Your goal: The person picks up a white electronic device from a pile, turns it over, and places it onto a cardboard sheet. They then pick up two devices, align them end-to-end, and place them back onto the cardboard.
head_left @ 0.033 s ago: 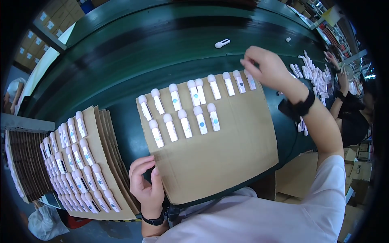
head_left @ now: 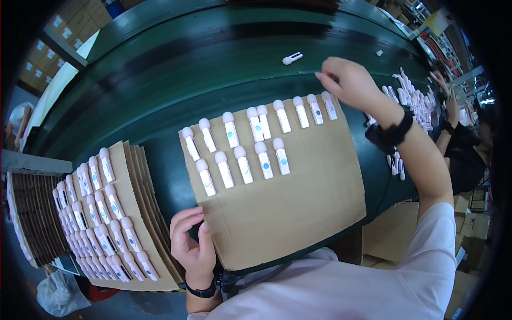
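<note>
In front of me lies a brown cardboard sheet (head_left: 298, 213) with two rows of small white wand-shaped devices (head_left: 246, 165), each with a rounded pinkish head and several with a blue round spot. The far row spans the sheet; the nearer row covers only its left part. My left hand (head_left: 192, 240) rests against the sheet's left edge, fingers bent and thumb apart. Above the far right corner hovers my right hand (head_left: 349, 82), fingers curled and thumb held away from them, nothing visible in it. Just below that hand is the row's rightmost device (head_left: 329, 106).
A stack of cardboard sheets (head_left: 152, 213) stands at left, its top one filled with devices. One loose device (head_left: 292, 58) lies on the green belt (head_left: 213, 64). A pile of devices (head_left: 418, 101) is at right, near a co-worker's hands (head_left: 452, 104). Boxes are behind.
My right hand has lifted slightly away from the rightmost device, which now shows its whole length. My left hand stays at the sheet's edge.
</note>
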Demonstrator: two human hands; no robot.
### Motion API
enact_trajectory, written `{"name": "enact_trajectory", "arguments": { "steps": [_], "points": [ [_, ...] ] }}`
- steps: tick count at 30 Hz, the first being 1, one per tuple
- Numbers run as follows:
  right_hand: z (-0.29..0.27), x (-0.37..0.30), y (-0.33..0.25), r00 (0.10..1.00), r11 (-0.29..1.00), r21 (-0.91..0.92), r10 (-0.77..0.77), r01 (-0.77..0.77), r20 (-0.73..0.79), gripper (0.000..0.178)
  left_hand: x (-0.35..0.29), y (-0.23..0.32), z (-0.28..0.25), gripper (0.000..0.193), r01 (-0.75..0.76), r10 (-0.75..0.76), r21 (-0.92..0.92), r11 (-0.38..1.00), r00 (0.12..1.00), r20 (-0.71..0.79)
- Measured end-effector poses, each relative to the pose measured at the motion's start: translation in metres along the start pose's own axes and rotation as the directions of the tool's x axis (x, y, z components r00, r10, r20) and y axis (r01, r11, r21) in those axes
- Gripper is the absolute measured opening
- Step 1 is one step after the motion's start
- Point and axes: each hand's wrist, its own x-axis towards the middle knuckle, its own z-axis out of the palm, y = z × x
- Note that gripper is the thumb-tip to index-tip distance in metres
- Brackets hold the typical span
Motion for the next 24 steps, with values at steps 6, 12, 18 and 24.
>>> {"name": "enact_trajectory", "arguments": {
  "steps": [6, 12, 18, 24],
  "points": [
    [0.029, 0.083, 0.055, 0.997, 0.967, -0.244, -0.074, 0.076, 0.018, 0.017, 0.004, 0.000, 0.001, 0.011, 0.009, -0.009, 0.038, 0.999, 1.000, 0.005],
    [0.052, 0.121, 0.059, 0.983, 0.982, -0.125, -0.128, 0.144, 0.131, 0.026, 0.005, 0.000, 0.005, 0.007, 0.021, -0.021, 0.038, 0.999, 1.000, -0.020],
    [0.019, 0.095, 0.030, 0.972, 0.999, 0.020, 0.021, -0.026, 0.235, 0.024, 0.004, 0.004, 0.005, 0.008, -0.012, 0.012, 0.046, 0.999, 1.000, -0.001],
    [0.000, -0.003, -0.019, 0.986, 0.749, 0.655, -0.004, -0.107, 0.165, 0.023, 0.000, 0.012, -0.001, 0.012, -0.054, 0.052, 0.046, 0.997, 0.998, 0.041]
  ]
}}
